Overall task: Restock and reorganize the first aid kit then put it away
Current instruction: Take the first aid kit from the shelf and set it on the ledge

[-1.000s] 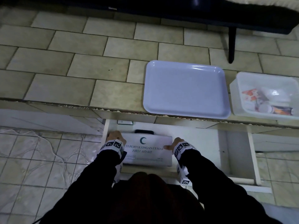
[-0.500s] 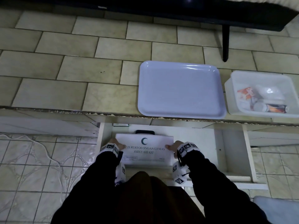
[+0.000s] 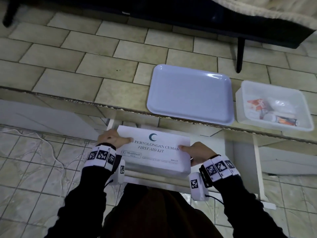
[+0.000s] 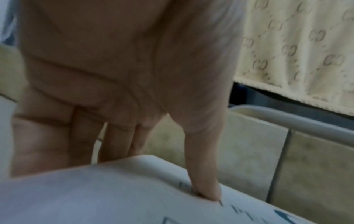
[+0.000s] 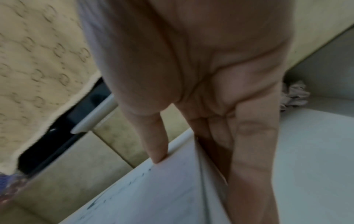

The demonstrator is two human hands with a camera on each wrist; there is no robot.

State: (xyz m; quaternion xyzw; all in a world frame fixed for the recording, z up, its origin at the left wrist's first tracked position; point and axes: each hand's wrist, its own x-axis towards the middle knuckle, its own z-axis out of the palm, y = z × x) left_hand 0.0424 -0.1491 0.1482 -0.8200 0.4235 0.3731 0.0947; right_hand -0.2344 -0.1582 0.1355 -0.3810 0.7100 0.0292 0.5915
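Note:
A white first aid kit (image 3: 154, 152) with a teal crescent and printed lettering is held just in front of the tiled counter edge, above an open white cabinet (image 3: 240, 157). My left hand (image 3: 113, 138) grips its left end, thumb on the lid and fingers behind. My right hand (image 3: 195, 152) grips its right end the same way. In the left wrist view the thumb presses the kit (image 4: 134, 197) lid; in the right wrist view the kit (image 5: 162, 189) is pinched between thumb on the lid and fingers along its side.
An empty pale tray (image 3: 190, 93) lies on the tiled counter (image 3: 85, 66). To its right a clear tub (image 3: 274, 105) holds small packets and tubes. A dark table leg (image 3: 240, 54) stands behind. A white cable (image 3: 42, 143) trails on the floor at left.
Both hands have lifted the kit up and out of the cabinet toward the counter edge; its black handle is no longer in sight.

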